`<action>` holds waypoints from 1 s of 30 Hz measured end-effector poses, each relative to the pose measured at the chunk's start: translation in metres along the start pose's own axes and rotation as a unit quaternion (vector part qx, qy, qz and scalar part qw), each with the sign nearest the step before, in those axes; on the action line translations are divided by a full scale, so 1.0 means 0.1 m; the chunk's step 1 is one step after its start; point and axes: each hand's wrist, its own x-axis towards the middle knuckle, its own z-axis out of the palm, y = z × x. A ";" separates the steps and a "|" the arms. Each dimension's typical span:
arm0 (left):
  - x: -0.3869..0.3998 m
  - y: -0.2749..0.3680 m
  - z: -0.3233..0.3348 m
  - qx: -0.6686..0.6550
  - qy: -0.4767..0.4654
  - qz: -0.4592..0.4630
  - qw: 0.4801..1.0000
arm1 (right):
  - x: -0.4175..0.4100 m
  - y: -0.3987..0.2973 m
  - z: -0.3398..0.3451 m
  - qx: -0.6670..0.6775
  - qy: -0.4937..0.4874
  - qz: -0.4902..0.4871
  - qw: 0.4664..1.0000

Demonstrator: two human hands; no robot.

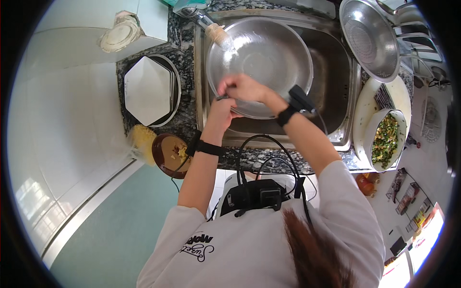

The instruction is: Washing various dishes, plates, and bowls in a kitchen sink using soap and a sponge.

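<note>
Both hands are over the near left rim of a large stainless steel basin, which rests in the sink. My left hand is at that rim with its fingers bent, and a small dark thing shows at its fingertips. I cannot make out what this is. Just above and to the right, my right hand is curled and blurred, close to the left fingertips. Its fingertips are partly hidden, so whether it holds anything is unclear. The tap, with a wrapped, clear-ended spout, reaches over the basin's far left side.
Left of the sink are stacked hexagonal plates, a bag of yellow food and a brown bowl holding yellow pieces. At right stand a steel colander, a cutting board and a white bowl of chopped greens. Cables hang before me.
</note>
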 end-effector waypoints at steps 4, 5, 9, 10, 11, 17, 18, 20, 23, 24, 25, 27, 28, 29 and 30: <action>-0.08 0.09 0.06 -0.005 -0.022 0.033 0.999 | -0.28 0.22 -0.47 -0.112 0.095 0.152 0.977; -0.09 0.09 0.07 0.004 -0.023 0.036 0.999 | -0.23 0.24 -0.57 -0.070 0.239 0.148 0.957; -0.05 -0.01 0.19 0.011 -0.001 0.038 0.999 | 0.23 0.34 -0.66 -0.061 0.511 0.045 0.856; -0.01 -0.05 0.15 0.032 0.003 0.035 0.999 | 0.35 0.28 -0.56 -0.078 0.504 0.002 0.860; 0.03 -0.08 0.11 0.053 0.007 0.033 0.998 | 0.33 0.23 -0.37 0.014 0.371 0.016 0.928; 0.04 0.08 -0.05 0.028 0.024 0.083 0.996 | -0.39 0.19 -0.40 -0.264 -0.194 0.165 0.930; 0.02 0.09 0.03 0.037 0.025 0.088 0.995 | -0.52 0.31 -0.58 -0.418 -0.180 0.228 0.861; -0.02 0.07 -0.02 0.044 0.048 0.085 0.994 | -0.45 0.06 -0.85 -0.343 0.047 0.361 0.866; 0.09 0.03 0.05 0.050 0.049 0.089 0.994 | -0.40 0.36 -1.03 -0.394 0.385 0.062 0.833; 0.11 0.01 0.06 0.045 0.044 0.092 0.994 | -0.35 0.41 -0.99 -0.426 0.415 0.047 0.802; 0.11 0.01 0.12 0.047 0.041 0.091 0.994 | -0.31 0.48 -0.94 -0.459 0.444 0.032 0.769; 0.11 0.01 0.24 0.033 0.066 0.104 0.992 | -0.35 0.72 -0.61 -0.365 0.412 0.164 0.819; 0.08 0.01 0.22 0.034 0.069 0.105 0.992 | -0.38 0.70 -0.40 -0.306 0.321 0.206 0.872; 0.06 0.01 0.23 0.024 0.065 0.130 0.989 | -0.40 0.68 -0.21 -0.237 0.242 0.197 0.920; 0.08 0.02 0.27 0.014 0.056 0.154 0.986 | -0.45 0.80 -0.02 -0.163 0.198 0.160 0.953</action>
